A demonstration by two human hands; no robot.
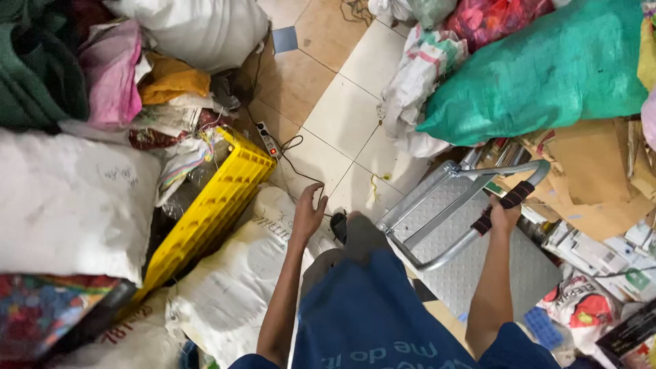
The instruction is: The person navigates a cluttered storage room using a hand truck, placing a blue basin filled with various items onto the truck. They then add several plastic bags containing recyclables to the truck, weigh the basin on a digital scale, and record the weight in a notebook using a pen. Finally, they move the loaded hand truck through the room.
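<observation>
Beige tiled floor (342,109), bare strip down the middle. On it: white power strip (268,139) with black cable, white sacks (68,205) and tilted yellow crate (212,205) at left, green sack (547,75), flattened cardboard (594,178), grey metal platform (471,260) at right

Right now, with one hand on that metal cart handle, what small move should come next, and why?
Probably lift the left hand off the white woven sack and bring it to the grey metal platform cart's handle. Only the right hand has a grip on its black-and-red sleeve, and the handle leans over the deck, so two hands would likely steady it.
</observation>
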